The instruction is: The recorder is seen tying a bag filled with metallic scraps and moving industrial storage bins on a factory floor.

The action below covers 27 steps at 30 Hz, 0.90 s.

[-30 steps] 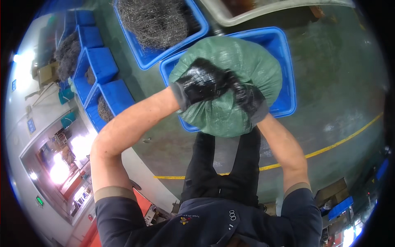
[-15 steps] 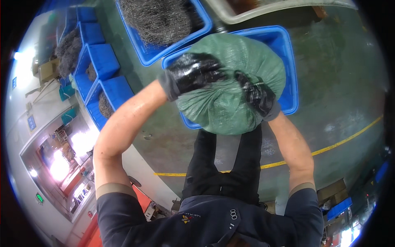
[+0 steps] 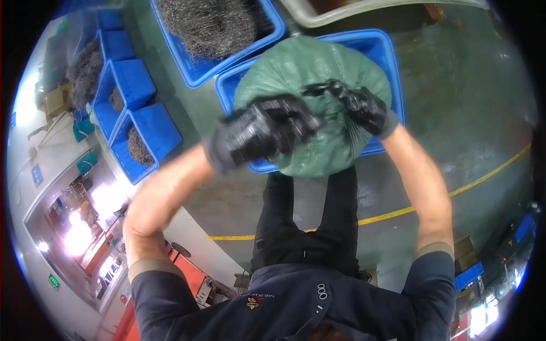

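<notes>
The right gloved hand [image 3: 364, 108] has its fingers bunched at the middle of the green sack [image 3: 334, 132]; whether they pinch it, I cannot tell. The left gloved hand [image 3: 267, 129], blurred, curls over the sack's left part, its grip equally unclear. The sack sits upper center, over 1 blue bin [image 3: 393, 68]; grey tangled wire [image 3: 210, 25] fills another bin [image 3: 190, 79], upper left.

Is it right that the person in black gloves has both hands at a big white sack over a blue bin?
Not quite: the sack is green, not white, as the head view shows. The black-gloved left hand and right hand are at it, over a blue bin.
</notes>
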Tool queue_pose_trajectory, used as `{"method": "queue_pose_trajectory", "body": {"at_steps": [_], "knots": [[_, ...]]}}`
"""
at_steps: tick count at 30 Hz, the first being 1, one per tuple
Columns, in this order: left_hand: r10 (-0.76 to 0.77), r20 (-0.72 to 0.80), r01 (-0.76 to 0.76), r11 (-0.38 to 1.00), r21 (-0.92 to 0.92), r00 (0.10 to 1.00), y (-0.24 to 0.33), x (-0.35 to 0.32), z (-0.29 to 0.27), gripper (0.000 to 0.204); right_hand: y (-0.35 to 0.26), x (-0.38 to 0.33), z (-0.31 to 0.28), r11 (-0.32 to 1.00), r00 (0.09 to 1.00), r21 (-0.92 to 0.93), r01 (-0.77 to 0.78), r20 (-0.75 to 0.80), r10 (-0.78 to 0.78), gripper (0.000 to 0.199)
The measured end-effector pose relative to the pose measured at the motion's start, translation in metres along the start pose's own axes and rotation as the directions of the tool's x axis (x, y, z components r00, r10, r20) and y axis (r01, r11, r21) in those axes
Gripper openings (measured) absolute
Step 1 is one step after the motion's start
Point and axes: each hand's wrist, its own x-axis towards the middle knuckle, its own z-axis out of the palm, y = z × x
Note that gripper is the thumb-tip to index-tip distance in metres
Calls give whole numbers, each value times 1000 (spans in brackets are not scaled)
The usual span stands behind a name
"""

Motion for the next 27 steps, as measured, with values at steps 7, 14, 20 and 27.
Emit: {"method": "queue_pose_trajectory", "body": {"at_steps": [7,14,20,27], "knots": [[-64,-72,67,997,36,995,-78,-18,21,30,-23,5,14,996,998,94,-1,70,-6,35],[757,-205,-54,302,952,621,-75,45,41,63,-3,-5,4,977,977,87,196,68,-202,33],[718,166,-314,77,946,676,-80,59,-1,44,-35,-4,6,894,982,412,-176,131,133,36],[91,198,-208,667,715,976,-44,50,-26,49,-33,-5,-10,987,950,-152,57,311,-7,45]]}}
